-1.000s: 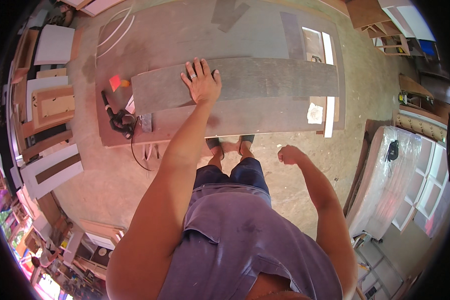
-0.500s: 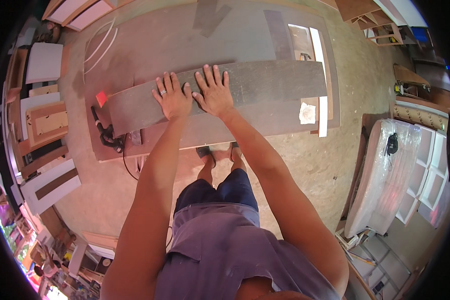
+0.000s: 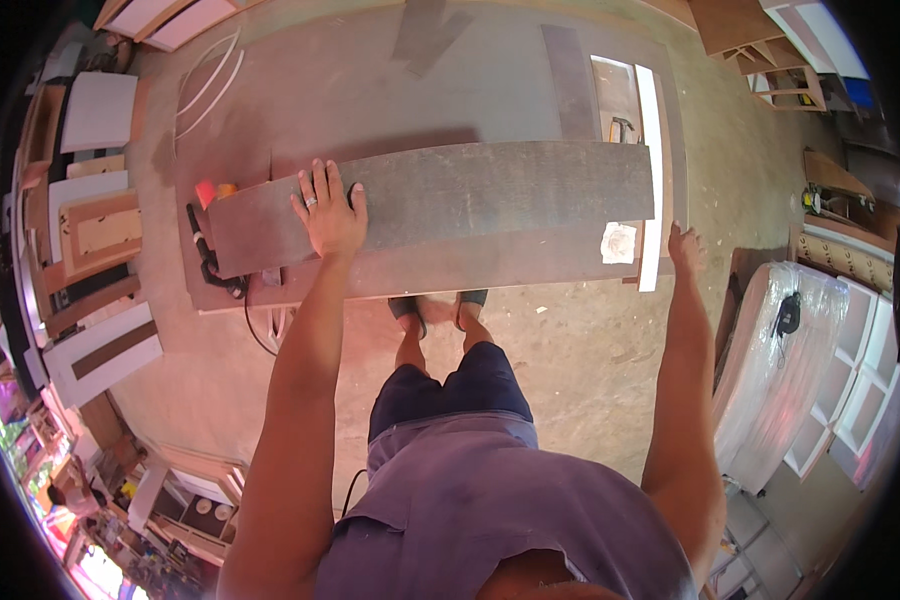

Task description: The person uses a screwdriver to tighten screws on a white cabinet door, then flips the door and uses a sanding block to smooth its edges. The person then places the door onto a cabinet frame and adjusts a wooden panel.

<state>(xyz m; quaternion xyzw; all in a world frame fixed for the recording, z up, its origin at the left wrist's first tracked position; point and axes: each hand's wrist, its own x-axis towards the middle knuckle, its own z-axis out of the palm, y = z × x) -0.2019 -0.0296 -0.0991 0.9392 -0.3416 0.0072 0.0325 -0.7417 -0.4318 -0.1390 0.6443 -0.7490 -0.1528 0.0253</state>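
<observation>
A long dark board (image 3: 450, 190) lies across the work table, slightly tilted in the view. My left hand (image 3: 332, 218) rests flat on its left part, fingers spread, a ring on one finger. Off to the right, past the table's right end, my right hand (image 3: 684, 246) is held apart from the board with its fingers curled in. Nothing shows in it. A white strip (image 3: 650, 180) lies crosswise at the board's right end, partly covered by it. Beside the strip sits a crumpled white piece (image 3: 618, 243).
A black corded tool (image 3: 210, 262) lies at the table's (image 3: 350, 90) left end, near a red object (image 3: 205, 193). A hammer (image 3: 622, 130) sits beyond the board's right part. Panels (image 3: 100, 235) lean at left; a plastic-wrapped slab (image 3: 750, 370) stands at right.
My right hand has lifted off the board and swung right, beyond the table's end. My left hand stays flat on the board, and the view has shifted a little.
</observation>
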